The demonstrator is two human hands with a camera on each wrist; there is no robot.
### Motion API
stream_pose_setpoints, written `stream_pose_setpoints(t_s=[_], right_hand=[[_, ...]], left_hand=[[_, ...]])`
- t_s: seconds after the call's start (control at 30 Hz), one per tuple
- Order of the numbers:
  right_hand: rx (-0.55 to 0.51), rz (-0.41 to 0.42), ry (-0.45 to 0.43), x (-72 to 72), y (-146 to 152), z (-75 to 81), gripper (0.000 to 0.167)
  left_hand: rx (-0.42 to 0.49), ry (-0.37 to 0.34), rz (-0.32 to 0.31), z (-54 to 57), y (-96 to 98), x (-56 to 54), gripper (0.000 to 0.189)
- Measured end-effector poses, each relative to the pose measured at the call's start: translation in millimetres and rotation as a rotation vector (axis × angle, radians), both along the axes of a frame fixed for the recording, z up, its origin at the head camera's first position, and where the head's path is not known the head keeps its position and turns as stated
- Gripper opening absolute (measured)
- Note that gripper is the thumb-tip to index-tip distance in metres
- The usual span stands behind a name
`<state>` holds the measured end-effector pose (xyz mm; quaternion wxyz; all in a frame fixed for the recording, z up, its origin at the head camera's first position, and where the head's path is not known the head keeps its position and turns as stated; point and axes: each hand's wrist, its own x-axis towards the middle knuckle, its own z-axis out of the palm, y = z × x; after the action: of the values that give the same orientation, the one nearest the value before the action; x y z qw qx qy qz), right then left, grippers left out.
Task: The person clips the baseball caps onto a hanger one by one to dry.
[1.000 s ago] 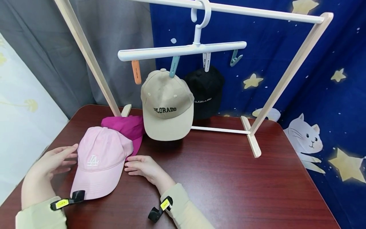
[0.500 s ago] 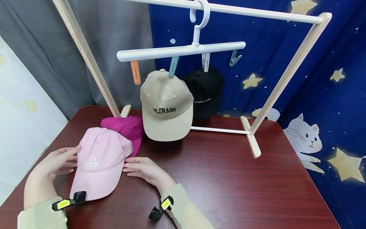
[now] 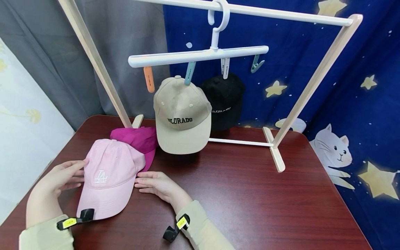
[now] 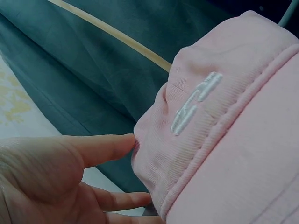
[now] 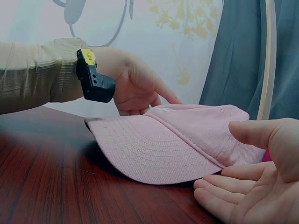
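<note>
A light pink baseball cap point(image 3: 109, 173) with a white LA emblem lies on the table, brim toward me. My left hand point(image 3: 57, 180) is at its left side; in the left wrist view the straight fingers point(image 4: 112, 144) meet the crown's edge. On the other side my right hand point(image 3: 160, 185) has its palm turned to the cap, and in the right wrist view the fingertips point(image 5: 205, 184) lie low by the brim's edge. Behind the pink cap, partly covered by it, sits a magenta cap point(image 3: 137, 137).
A white hanger point(image 3: 200, 55) hangs from a wooden rack point(image 3: 315, 80). From its clips hang a beige cap point(image 3: 182, 107) and a black cap point(image 3: 228, 100); an orange clip point(image 3: 149, 79) and a teal clip point(image 3: 257, 64) hold nothing. The dark red table point(image 3: 265, 208) lies beneath.
My left hand has shifted slightly right, its thumb now right at the pink cap's side. The right hand and the caps stay nearly where they were.
</note>
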<state>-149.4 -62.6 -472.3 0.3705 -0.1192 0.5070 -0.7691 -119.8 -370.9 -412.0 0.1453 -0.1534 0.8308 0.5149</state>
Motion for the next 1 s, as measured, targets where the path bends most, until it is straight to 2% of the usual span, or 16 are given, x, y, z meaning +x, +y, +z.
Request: stream_pose_setpoints(t_s=[0.5,1.0], right_hand=[[0.040,-0.031,0.032,2.6,-1.5,4.0,0.040],[0.093,-0.026,0.112,2.7,-1.7,9.6,0.044]], left_hand=[[0.038,0.045,0.007,-2.7,1.9,0.4,0.080],[0.017,0.023,-0.006,4.2,7.0,0.3,0.082]])
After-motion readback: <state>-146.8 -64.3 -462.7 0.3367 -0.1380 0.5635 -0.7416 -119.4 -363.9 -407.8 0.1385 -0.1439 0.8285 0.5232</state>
